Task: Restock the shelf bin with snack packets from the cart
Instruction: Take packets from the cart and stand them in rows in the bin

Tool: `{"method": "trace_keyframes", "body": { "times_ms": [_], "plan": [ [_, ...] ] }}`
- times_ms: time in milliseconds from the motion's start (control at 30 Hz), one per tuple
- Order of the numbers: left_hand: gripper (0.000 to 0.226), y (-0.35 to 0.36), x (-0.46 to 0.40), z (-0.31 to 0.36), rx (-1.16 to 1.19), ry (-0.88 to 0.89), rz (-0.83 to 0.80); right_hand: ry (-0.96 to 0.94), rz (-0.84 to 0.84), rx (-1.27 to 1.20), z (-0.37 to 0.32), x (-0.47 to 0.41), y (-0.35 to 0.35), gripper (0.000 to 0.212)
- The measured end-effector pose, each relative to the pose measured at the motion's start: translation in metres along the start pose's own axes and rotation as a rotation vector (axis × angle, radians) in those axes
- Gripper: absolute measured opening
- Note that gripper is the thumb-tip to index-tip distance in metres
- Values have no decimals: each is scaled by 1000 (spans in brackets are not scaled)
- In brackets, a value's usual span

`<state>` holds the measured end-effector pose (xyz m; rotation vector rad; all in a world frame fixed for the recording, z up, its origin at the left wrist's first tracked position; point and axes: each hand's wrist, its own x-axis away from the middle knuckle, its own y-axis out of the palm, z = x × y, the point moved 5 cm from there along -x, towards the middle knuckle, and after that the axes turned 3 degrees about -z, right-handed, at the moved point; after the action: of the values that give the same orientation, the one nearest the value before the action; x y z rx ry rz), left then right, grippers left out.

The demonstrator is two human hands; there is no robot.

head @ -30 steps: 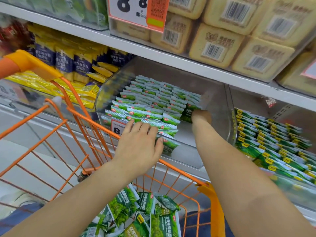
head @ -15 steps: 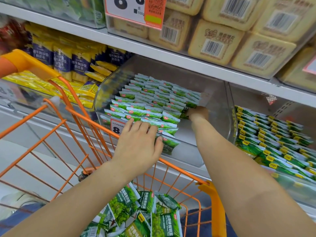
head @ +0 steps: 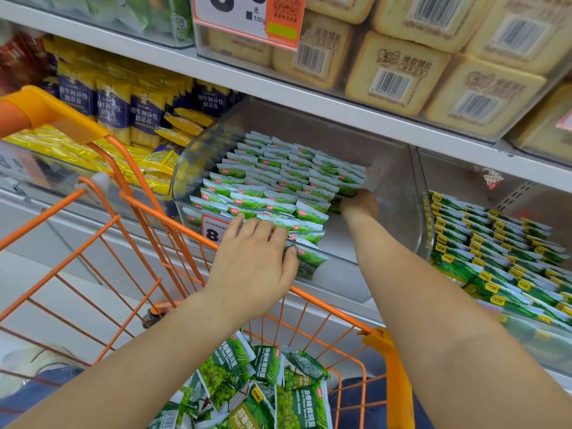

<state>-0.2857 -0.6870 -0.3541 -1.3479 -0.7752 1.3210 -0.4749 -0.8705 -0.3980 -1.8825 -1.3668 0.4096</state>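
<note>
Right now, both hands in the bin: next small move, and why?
Probably draw the right hand back out and down to the cart for more packets. The rows of green packets fill only the bin's left part; the clear bin shows bare floor on the right. The left hand already braces the front rows, and loose packets wait in the cart.

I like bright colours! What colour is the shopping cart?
Orange wire cart, with yellower orange plastic corners. The head view, the only one, shows it.
</note>
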Motion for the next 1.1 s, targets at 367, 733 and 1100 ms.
{"method": "trace_keyframes", "body": {
  "times_ms": [367,733,1100],
  "plan": [
    [50,2,0,-2,22,11,-8,42,-1,-67,5,-3,2,38],
    [50,-29,-3,-3,329,-24,-296,-230,154,-438,-46,69,-45,59],
    [42,-40,102,-44,58,84,-678,-1266,-693,550,-13,300,-18,24]
  ]
}}
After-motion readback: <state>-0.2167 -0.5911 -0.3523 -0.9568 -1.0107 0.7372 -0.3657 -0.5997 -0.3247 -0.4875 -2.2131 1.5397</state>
